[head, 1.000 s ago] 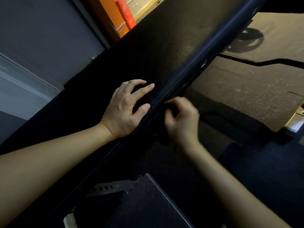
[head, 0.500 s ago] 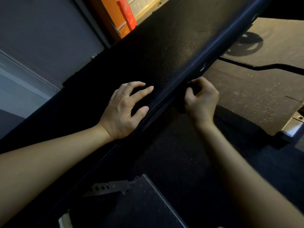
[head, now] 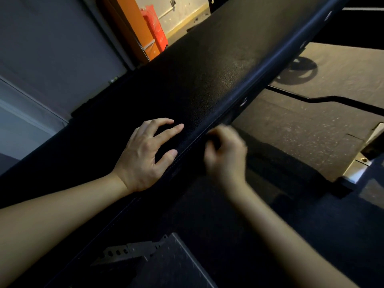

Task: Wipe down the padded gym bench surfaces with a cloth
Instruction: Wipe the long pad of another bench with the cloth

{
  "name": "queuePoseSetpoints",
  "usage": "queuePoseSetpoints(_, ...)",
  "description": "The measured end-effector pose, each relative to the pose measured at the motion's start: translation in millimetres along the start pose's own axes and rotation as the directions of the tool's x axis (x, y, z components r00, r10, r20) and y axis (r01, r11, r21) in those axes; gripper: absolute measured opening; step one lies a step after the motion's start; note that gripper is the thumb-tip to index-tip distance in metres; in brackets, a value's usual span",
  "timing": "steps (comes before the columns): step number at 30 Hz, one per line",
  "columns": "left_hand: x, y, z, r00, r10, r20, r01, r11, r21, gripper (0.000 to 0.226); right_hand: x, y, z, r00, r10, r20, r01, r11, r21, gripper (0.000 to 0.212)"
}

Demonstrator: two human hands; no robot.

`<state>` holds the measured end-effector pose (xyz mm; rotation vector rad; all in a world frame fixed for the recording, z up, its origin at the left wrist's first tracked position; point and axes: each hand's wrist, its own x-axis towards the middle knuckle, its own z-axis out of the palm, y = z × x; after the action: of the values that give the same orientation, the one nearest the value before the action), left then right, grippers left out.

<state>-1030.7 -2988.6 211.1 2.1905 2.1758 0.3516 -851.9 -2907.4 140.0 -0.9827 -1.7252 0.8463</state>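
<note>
left hand point(head: 143, 154) spread on bench pad point(head: 207, 69); right hand point(head: 225, 154) blurred at pad's edge, grip unclear; we judge wiping unfinished.

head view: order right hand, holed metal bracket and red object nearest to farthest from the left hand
From the left hand:
1. right hand, just beside it on the right
2. metal bracket, lower, under the bench
3. red object, far back at the top
</note>
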Motion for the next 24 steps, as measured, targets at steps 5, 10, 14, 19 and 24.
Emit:
queuePoseSetpoints(5, 0, 1, 0, 1.000, -0.001, -0.006, 0.001, 1.000, 0.003, 0.059, 21, 17, -12, 0.999, -0.016, 0.047, 0.021, 0.995, -0.097, 0.017)
queuePoseSetpoints(10, 0, 2, -1, 1.000, -0.001, -0.004, 0.001, 1.000, 0.000, 0.059, 31, 23, -6, 0.966, 0.175, -0.193, -0.182, 0.983, -0.024, 0.011)
queuePoseSetpoints(14, 1, 0, 0, 1.000, 0.017, -0.018, -0.016, 1.000, 0.017, 0.059, -34, -15, 8, 0.978, -0.104, 0.182, 0.091, 0.993, 0.079, 0.017)
queuePoseSetpoints(19, 0, 1, -1, 1.000, -0.002, -0.008, 0.002, 1.000, 0.002, 0.058, 39, 33, -19, 0.993, 0.095, -0.076, -0.100, 0.993, -0.066, 0.012)
queuePoseSetpoints(24, 1, 0, 0, 1.000, 0.010, -0.008, -0.010, 1.000, 0.015, 0.058, -15, -4, 18, 0.985, 0.108, -0.135, -0.094, 0.990, 0.102, 0.011)
